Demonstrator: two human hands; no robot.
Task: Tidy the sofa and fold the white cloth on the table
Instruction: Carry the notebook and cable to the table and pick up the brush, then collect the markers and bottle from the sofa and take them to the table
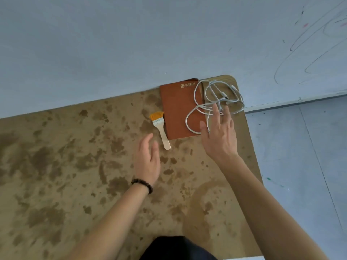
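Tabletop (pixel 75 166), a matte tan board blotched with darker brown stains, carries everything here. Its long axis runs left to right and ends in a rounded corner beyond the right hand (pixel 218 136). Nearest, the left hand (pixel 147 162) (a dark beaded bracelet (pixel 142 184) on its wrist) hovers with a slack, empty grip, fingers loosely curved. Just right of its fingertips lies a flat brush (pixel 161 128), its pale wooden handle pointing back at the person and its orange bristles away. The right hand's grip is spread wide, fingers straight, holding nothing. Under its fingertips sprawls a looped white cable (pixel 219 94), contact unclear. Left of that hand a smooth rust-brown notebook (pixel 176 109) lies lengthwise near to far, just beside the brush and partly under the cable. Beyond stands a pale grey wall (pixel 131 44).
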